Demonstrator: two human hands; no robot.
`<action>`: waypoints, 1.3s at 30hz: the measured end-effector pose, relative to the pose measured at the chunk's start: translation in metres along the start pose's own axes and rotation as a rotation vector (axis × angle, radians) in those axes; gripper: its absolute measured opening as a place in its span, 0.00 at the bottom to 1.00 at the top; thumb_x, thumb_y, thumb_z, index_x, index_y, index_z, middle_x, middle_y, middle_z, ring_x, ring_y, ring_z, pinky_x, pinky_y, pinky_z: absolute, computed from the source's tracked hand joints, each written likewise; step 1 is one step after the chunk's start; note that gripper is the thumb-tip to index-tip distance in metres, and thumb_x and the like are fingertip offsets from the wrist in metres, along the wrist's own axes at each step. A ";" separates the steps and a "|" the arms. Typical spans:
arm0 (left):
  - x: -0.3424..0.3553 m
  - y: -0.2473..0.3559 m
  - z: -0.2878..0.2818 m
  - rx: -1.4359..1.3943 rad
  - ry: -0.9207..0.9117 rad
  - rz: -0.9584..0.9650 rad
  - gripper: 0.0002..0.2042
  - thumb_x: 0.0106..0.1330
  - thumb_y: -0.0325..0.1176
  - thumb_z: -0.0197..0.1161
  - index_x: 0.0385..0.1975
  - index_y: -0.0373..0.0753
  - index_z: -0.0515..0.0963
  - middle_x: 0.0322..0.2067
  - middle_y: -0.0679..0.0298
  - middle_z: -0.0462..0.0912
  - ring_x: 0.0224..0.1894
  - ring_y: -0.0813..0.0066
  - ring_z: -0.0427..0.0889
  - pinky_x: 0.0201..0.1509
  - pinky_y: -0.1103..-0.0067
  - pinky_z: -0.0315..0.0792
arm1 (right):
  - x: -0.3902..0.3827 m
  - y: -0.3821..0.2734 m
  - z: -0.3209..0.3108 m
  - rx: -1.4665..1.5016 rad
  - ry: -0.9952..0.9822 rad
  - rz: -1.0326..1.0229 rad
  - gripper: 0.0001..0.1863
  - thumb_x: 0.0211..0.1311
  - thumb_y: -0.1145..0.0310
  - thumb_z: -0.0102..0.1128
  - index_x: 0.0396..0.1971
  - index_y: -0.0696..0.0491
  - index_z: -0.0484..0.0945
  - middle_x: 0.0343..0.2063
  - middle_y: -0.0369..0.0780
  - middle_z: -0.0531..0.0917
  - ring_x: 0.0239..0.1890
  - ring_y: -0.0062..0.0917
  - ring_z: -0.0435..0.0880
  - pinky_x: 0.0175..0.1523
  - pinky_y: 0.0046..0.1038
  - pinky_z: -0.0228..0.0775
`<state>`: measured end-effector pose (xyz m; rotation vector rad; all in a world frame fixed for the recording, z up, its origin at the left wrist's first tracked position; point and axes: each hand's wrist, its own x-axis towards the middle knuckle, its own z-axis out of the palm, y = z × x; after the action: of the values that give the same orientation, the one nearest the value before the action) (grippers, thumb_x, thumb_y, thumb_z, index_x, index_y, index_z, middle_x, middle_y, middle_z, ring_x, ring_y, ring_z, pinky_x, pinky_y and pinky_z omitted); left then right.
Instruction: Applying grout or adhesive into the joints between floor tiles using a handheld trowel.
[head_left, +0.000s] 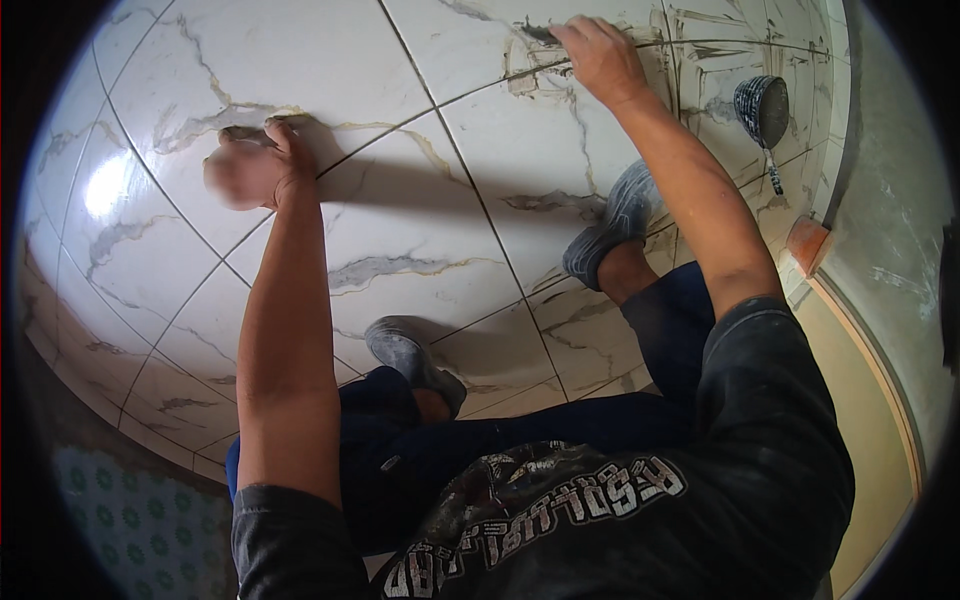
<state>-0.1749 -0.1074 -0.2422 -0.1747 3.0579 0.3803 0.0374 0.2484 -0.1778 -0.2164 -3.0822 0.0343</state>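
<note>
Up at the top, the right hand (600,62) is reaching far forward, and its fingers are pinching a dark piece (540,34), which is sitting at the fingertips just above the tile joint. Its exact shape is staying hard to read at this size. Dark smears (535,80) are spreading around that spot, and more are running along the joints to the right of the hand.

Over on the left, the left hand (255,168) is hanging over or leaning on the pale tiles (400,200); contact is not showing clearly. Its fingers are curling forward, but a blur is covering much of it, so I cannot tell whether it is gripping anything. A long shadow is stretching rightward from near it.

Right of the right forearm, a dark bowl (768,112) with whitish streaks is resting on the floor, its handle (772,172) pointing back toward the person. Nearer, an orange block (806,245) is sitting by the grey wall (890,200).

Down below, the person is squatting in dark blue trousers (500,425) and a dark shirt (620,540); the left shoe (405,350) and right shoe (608,225), both grey, are standing well apart on the tiles.
</note>
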 end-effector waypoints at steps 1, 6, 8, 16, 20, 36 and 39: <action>0.000 -0.001 -0.001 0.004 0.002 -0.006 0.40 0.52 0.60 0.52 0.66 0.51 0.53 0.69 0.48 0.43 0.72 0.46 0.38 0.68 0.56 0.40 | -0.008 -0.003 0.000 -0.039 0.021 -0.071 0.13 0.53 0.75 0.52 0.38 0.48 0.79 0.35 0.35 0.78 0.41 0.29 0.79 0.44 0.31 0.76; 0.003 -0.008 0.000 0.050 0.041 -0.017 0.38 0.55 0.62 0.49 0.66 0.55 0.54 0.68 0.51 0.45 0.72 0.48 0.39 0.68 0.56 0.41 | -0.041 -0.027 -0.015 0.106 -0.121 -0.012 0.12 0.51 0.75 0.56 0.38 0.48 0.79 0.34 0.36 0.78 0.41 0.32 0.80 0.42 0.35 0.76; 0.002 -0.006 0.000 0.043 0.048 -0.005 0.38 0.55 0.61 0.50 0.66 0.55 0.53 0.68 0.51 0.45 0.72 0.48 0.40 0.68 0.56 0.41 | -0.044 -0.027 -0.019 0.150 -0.020 0.438 0.11 0.52 0.73 0.60 0.38 0.49 0.79 0.34 0.38 0.79 0.39 0.36 0.80 0.42 0.39 0.74; -0.005 -0.003 -0.003 0.002 -0.002 -0.018 0.39 0.54 0.59 0.51 0.67 0.52 0.53 0.70 0.49 0.44 0.72 0.47 0.38 0.69 0.56 0.39 | -0.019 -0.095 0.009 0.366 -0.043 0.866 0.09 0.52 0.68 0.62 0.34 0.52 0.78 0.34 0.47 0.80 0.40 0.44 0.79 0.46 0.43 0.71; 0.002 -0.004 -0.007 0.046 0.017 0.000 0.39 0.55 0.59 0.51 0.67 0.51 0.53 0.70 0.48 0.43 0.72 0.46 0.38 0.69 0.56 0.38 | -0.010 -0.056 -0.001 0.138 0.211 0.774 0.08 0.50 0.71 0.62 0.33 0.53 0.79 0.35 0.46 0.80 0.38 0.44 0.79 0.43 0.42 0.72; 0.000 0.000 -0.004 0.003 0.007 -0.013 0.39 0.54 0.60 0.51 0.67 0.50 0.53 0.69 0.49 0.42 0.72 0.47 0.38 0.68 0.56 0.39 | -0.019 -0.058 0.003 0.263 0.053 0.619 0.10 0.52 0.70 0.62 0.35 0.52 0.78 0.35 0.46 0.80 0.39 0.45 0.79 0.45 0.41 0.72; 0.002 -0.004 -0.002 0.018 0.018 -0.001 0.40 0.54 0.60 0.51 0.66 0.50 0.53 0.69 0.48 0.43 0.72 0.46 0.38 0.68 0.55 0.39 | -0.024 -0.021 0.000 0.190 0.137 0.664 0.10 0.51 0.69 0.62 0.35 0.53 0.79 0.34 0.47 0.81 0.38 0.44 0.80 0.45 0.41 0.72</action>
<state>-0.1769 -0.1125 -0.2415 -0.1805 3.0772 0.3537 0.0581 0.2241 -0.1789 -1.1516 -2.7010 0.3172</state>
